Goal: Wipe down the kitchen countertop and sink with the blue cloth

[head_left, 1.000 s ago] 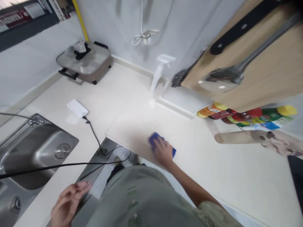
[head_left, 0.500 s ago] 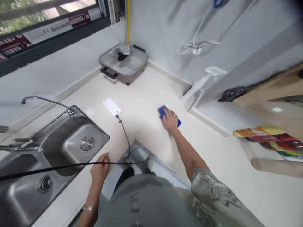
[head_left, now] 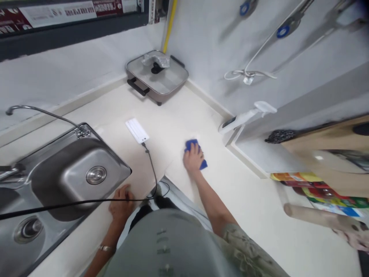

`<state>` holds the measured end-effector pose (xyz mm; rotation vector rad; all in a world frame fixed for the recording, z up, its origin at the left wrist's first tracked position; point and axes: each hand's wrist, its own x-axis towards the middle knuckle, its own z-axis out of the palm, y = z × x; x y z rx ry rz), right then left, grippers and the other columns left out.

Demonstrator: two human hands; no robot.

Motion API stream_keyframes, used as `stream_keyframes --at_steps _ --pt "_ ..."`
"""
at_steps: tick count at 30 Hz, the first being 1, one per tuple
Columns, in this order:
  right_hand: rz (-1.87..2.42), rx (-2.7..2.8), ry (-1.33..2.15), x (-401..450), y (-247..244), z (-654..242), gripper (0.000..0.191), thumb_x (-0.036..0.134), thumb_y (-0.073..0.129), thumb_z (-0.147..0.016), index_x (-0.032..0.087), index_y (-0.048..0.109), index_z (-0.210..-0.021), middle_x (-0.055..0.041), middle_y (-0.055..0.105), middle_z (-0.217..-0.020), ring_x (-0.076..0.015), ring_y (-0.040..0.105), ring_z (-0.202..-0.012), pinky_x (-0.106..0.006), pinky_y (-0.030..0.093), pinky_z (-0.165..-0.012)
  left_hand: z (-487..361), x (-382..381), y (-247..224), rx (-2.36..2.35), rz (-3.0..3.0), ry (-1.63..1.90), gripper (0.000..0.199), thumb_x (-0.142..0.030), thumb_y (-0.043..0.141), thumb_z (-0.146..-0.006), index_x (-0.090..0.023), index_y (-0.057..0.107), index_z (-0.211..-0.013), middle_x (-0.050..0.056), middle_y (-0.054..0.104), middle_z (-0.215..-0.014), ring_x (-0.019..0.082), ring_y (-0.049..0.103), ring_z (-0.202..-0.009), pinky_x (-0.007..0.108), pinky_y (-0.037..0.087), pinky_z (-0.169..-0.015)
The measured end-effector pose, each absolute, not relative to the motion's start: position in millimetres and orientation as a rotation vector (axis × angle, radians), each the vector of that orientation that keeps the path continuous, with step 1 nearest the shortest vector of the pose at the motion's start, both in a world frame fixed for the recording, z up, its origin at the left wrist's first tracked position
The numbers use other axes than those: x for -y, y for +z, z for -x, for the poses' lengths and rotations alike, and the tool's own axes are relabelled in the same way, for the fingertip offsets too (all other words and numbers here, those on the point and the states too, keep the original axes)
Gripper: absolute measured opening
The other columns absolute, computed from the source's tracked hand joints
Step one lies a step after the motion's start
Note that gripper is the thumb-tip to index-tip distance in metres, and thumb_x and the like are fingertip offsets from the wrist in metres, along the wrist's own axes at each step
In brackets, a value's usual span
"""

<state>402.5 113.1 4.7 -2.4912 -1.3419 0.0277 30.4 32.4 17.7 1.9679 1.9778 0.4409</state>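
Note:
My right hand (head_left: 193, 157) presses down on a folded blue cloth (head_left: 203, 164) that lies on the white countertop (head_left: 230, 184). Parts of the cloth stick out past the fingers on both sides; the rest is hidden under the palm. My left hand (head_left: 122, 204) rests at the counter's front edge beside the sink, fingers loosely bent and nothing visible in them. A black cable (head_left: 72, 204) crosses in front of this hand. Between the hands, farther back, a white power bank or similar flat device (head_left: 137, 131) lies on the counter with a black cord plugged into it.
A steel double sink (head_left: 72, 161) with a curved faucet (head_left: 43, 114) is at left. An electric pan with glass lid (head_left: 161, 77) stands in the back corner. At right are a white handled appliance (head_left: 245, 120), a low white ledge (head_left: 259, 154), colourful packets (head_left: 319, 188) and a cardboard tube (head_left: 308, 215).
My right hand has moved left and toward me, carrying the blue cloth along the counter. My left hand stays at the counter edge, its fingers more bent. The view has shifted.

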Motion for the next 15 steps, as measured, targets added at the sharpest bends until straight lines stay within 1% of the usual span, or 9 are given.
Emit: stream_keyframes --at_steps 3,5,7,9,12,13,15 --pt "2.332 1.677 0.111 -139.0 10.7 -360.2 0.057 0.033 0.041 -0.101 0.021 0.046 -0.157 -0.0095 0.035 -0.167 -0.0381 0.027 -0.150 -0.063 0.023 -0.120 -33.6 -33.7 17.7 -2.016 -1.960 0.426 0.036 -0.027 0.048 -0.093 -0.017 0.070 -0.120 0.009 0.069 -0.098 0.022 0.064 -0.084 0.030 0.044 -0.070" --pt "2.139 1.936 0.185 -133.0 15.1 -342.9 0.054 0.031 0.043 -0.102 0.024 0.048 -0.155 -0.0059 0.034 -0.168 -0.0361 0.024 -0.153 -0.060 0.020 -0.122 -34.4 -33.5 20.0 -2.029 -1.929 0.432 0.036 -0.027 0.047 -0.093 -0.017 0.070 -0.119 0.009 0.069 -0.097 0.020 0.064 -0.083 0.030 0.045 -0.071" --pt "1.869 2.188 0.260 -113.2 18.1 -340.9 0.052 0.030 0.046 -0.101 0.026 0.052 -0.153 -0.0034 0.035 -0.168 -0.0341 0.023 -0.154 -0.059 0.019 -0.124 -32.9 -32.4 22.3 -2.029 -1.899 0.453 0.036 -0.028 0.047 -0.092 -0.017 0.071 -0.117 0.007 0.068 -0.093 0.019 0.064 -0.081 0.030 0.046 -0.073" --pt "1.577 2.373 0.315 -88.5 18.1 -354.6 0.049 0.029 0.050 -0.100 0.028 0.056 -0.148 -0.0021 0.041 -0.165 -0.0323 0.024 -0.155 -0.058 0.019 -0.125 -29.3 -29.9 22.9 -2.009 -1.896 0.490 0.036 -0.031 0.047 -0.092 -0.017 0.071 -0.116 0.006 0.068 -0.090 0.020 0.064 -0.081 0.031 0.048 -0.076" --pt "1.261 2.523 0.360 -63.7 12.6 -395.1 0.047 0.029 0.053 -0.098 0.031 0.060 -0.144 -0.0009 0.048 -0.160 -0.0294 0.028 -0.154 -0.056 0.022 -0.125 -23.3 -24.3 19.0 -1.957 -1.949 0.575 0.037 -0.037 0.046 -0.095 -0.017 0.070 -0.116 0.008 0.070 -0.097 0.020 0.065 -0.085 0.032 0.051 -0.080" --pt "1.240 2.536 0.359 -62.5 10.1 -410.9 0.047 0.030 0.053 -0.098 0.031 0.060 -0.144 -0.0011 0.049 -0.159 -0.0288 0.029 -0.154 -0.056 0.023 -0.125 -22.1 -22.5 16.6 -1.950 -1.969 0.600 0.036 -0.038 0.046 -0.097 -0.018 0.069 -0.116 0.008 0.071 -0.100 0.020 0.065 -0.085 0.032 0.051 -0.080" --pt "1.350 2.486 0.317 -72.7 5.5 -442.1 0.048 0.032 0.051 -0.098 0.029 0.059 -0.145 -0.0032 0.049 -0.159 -0.0291 0.031 -0.153 -0.056 0.025 -0.124 -21.6 -20.0 10.9 -1.972 -2.003 0.670 0.033 -0.037 0.045 -0.098 -0.018 0.069 -0.112 0.009 0.072 -0.101 0.020 0.065 -0.084 0.032 0.051 -0.080"
